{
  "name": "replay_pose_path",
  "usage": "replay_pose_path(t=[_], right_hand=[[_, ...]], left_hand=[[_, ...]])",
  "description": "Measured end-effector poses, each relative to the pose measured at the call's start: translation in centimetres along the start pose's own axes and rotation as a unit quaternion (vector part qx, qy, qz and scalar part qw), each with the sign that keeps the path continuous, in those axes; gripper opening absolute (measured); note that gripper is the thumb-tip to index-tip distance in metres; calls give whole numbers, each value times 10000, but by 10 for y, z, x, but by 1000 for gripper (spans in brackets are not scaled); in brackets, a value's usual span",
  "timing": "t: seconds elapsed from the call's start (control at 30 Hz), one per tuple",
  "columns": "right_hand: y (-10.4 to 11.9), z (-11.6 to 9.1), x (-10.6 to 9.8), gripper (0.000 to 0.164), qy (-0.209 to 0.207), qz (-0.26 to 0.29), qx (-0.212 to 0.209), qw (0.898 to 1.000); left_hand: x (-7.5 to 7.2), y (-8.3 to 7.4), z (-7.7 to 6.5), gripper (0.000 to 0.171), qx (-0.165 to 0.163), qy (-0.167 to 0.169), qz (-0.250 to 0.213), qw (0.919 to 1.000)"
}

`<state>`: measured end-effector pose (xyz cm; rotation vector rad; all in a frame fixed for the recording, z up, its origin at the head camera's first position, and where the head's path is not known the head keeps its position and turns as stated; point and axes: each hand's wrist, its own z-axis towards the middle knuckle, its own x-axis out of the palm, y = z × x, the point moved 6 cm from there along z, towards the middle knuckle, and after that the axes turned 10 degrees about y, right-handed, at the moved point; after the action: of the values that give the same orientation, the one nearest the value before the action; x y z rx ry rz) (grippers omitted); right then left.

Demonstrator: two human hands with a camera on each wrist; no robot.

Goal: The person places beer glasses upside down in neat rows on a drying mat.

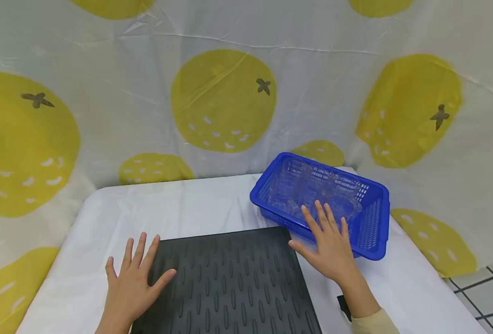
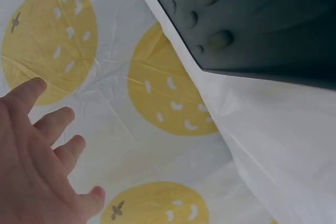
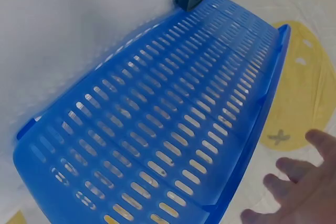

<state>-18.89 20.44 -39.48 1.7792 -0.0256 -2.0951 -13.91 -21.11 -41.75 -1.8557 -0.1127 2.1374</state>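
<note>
My left hand (image 1: 132, 284), its fingers spread, hovers over the left edge of a black mat (image 1: 229, 283) with raised oval ridges. Fingers apart, my right hand (image 1: 329, 246) is in front of a blue perforated basket (image 1: 373, 218), overlapping its near rim in the head view. Several clear, see-through items (image 1: 300, 185) lie inside the basket; their kind is hard to tell. Both hands hold nothing. In the right wrist view the basket's slotted side (image 3: 157, 124) fills the middle, with the right hand (image 3: 304, 192) apart from it at lower right.
A white cloth (image 1: 196, 204) covers the table under the mat and basket. Behind hangs a pale curtain with yellow fruit prints (image 1: 223, 99). A small black object (image 1: 344, 307) shows beside the right wrist. Tiled floor (image 1: 492, 292) appears at lower right.
</note>
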Motion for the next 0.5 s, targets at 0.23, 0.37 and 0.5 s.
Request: replay_pose_path(t=[0.23, 0.37, 0.5], right_hand=[[6, -4, -22, 58, -1662, 450, -832, 9816], [3, -7, -35, 44, -2117, 627, -1056, 9696], [-10, -8, -50, 38, -2223, 553, -939, 9689]], left_hand=[[-3, -4, -3, 83, 451, -585, -366, 9966], [-5, -9, -2, 77, 675, -807, -545, 9930], [-6, -12, -3, 68, 889, -1033, -688, 9883]])
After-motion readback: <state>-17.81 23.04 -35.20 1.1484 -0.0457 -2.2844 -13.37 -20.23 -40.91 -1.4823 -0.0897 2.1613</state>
